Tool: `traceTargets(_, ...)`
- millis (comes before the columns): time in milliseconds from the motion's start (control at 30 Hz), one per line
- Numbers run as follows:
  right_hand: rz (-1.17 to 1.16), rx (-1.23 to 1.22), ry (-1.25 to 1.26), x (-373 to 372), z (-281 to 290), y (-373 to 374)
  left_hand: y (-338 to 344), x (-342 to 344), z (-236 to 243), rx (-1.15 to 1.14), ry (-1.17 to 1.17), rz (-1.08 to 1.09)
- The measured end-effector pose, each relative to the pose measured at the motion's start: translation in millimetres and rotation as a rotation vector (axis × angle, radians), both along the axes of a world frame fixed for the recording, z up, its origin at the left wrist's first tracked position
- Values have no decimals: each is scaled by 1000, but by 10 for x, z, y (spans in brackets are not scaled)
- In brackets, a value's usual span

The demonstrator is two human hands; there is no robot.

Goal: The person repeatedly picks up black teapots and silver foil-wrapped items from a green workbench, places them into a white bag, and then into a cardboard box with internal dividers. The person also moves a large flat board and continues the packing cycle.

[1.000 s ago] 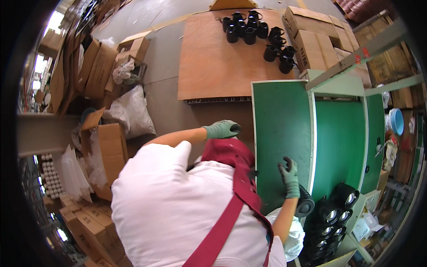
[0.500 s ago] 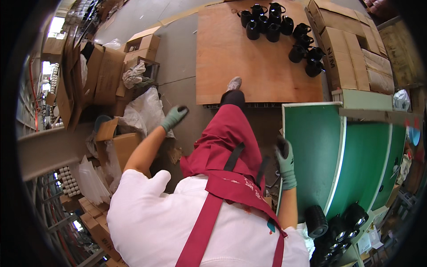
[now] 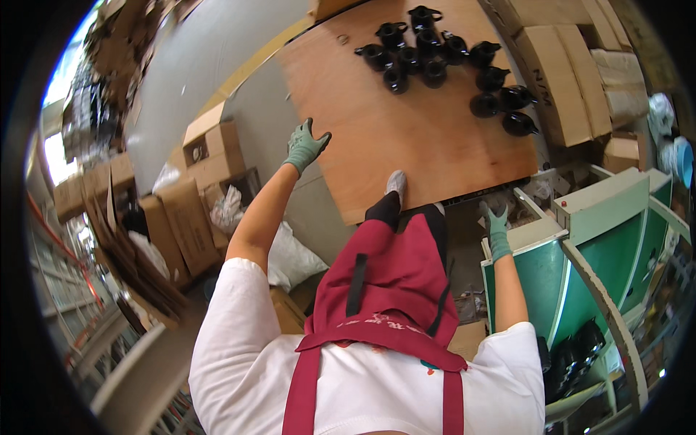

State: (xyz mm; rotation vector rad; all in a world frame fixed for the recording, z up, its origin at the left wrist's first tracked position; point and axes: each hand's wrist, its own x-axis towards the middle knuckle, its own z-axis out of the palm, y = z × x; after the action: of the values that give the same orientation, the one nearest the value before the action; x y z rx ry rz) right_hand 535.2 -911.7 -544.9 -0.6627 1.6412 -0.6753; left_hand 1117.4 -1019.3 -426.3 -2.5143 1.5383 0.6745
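My left hand, in a green glove, is stretched out with its fingers spread. It holds nothing and hovers over the left edge of a wooden board on the floor. My right hand, also in a green glove, is raised beside the near corner of a green table, fingers apart and holding nothing. Several black pots stand at the far side of the board. One foot steps onto the board's near edge. A red apron covers my front.
Cardboard boxes are stacked right of the board, and more boxes and white bags lie on the left. More black pots sit beneath the green table at lower right. Flattened cardboard leans at far left.
I have turned from the green table toward the wooden board. My left hand swung out forward and my right hand came off the table's edge. One foot now reaches the board.
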Motion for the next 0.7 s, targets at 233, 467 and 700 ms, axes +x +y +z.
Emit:
traceTargets(233, 95, 158, 734, -73, -424, -1908, -1520, -188, -1106, 76, -104, -265)
traceTargets(467, 406, 335, 1254, -477, -2080, -3255, -3095, -581, -2697, 364, -246, -382)
traceTargets(700, 389, 407, 1128, -506, -2926, -3738, -3311, -734, -3921, 195, -190, -505)
